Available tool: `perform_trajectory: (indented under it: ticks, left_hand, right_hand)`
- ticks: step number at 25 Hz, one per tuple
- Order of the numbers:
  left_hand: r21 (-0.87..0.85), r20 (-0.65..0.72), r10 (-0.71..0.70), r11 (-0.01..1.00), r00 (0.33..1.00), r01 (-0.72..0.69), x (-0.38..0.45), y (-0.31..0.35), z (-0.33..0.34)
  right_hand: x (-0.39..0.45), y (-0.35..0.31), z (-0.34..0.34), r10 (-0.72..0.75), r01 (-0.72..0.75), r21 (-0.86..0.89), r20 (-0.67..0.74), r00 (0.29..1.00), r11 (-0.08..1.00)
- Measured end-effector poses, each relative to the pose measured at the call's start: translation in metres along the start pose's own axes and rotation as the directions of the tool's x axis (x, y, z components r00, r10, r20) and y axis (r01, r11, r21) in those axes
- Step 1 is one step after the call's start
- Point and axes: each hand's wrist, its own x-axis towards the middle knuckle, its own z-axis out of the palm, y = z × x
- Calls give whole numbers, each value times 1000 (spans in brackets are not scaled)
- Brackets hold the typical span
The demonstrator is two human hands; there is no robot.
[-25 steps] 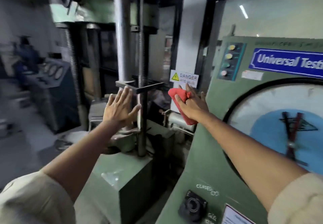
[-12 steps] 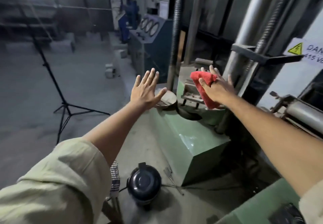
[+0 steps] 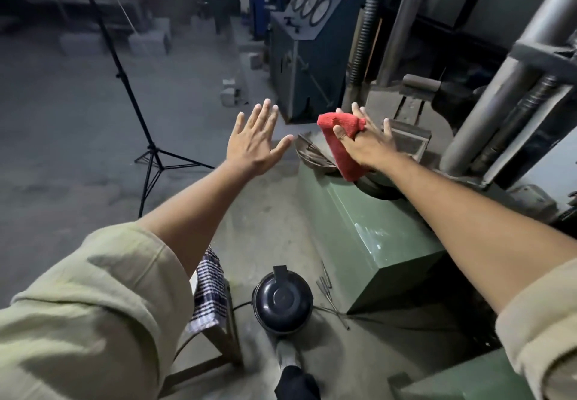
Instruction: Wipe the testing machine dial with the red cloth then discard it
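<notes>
Head view: my right hand point(image 3: 363, 145) pinches the red cloth point(image 3: 342, 143), soft, light, drooping; I'd keep hold at its bunched top. Left hand point(image 3: 254, 143) spread, empty.

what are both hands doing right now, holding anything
Left hand: open, fingers spread, holding nothing.
Right hand: holding the red cloth, pinched between thumb and fingers; the other fingers are extended.

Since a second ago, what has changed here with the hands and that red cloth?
The view swung left, away from the big dial, which is now out of sight. The right hand carried the red cloth along, now above the green machine base. Unchanged: the cloth stays gripped, and the left hand stays open and empty.
</notes>
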Motion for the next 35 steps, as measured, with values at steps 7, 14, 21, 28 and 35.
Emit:
perform_trajectory:
  ticks: [7, 14, 21, 28, 35]
  left_hand:
    - [-41, 45, -41, 998, 998, 43, 26, -21, 61]
    - [-19, 268, -81, 996, 960, 90, 21, -58, 201]
    - [23, 506, -147, 987, 850, 158, -58, -88, 351]
    - [80, 618, -210, 976, 757, 205, -131, -124, 453]
    - [102, 648, -238, 968, 723, 228, -154, -128, 471]
  right_hand:
    - [45, 10, 63, 2, -10, 116, 63, 998, 993]
    - [39, 42, 229, 51, -103, 85, 470, 881, 991]
    - [-42, 54, 430, -168, 179, 65, 735, 657, 982]
    - [-90, 35, 566, -276, 393, -52, 628, 727, 918]
    - [-62, 19, 580, -194, 197, 51, 527, 828, 979]
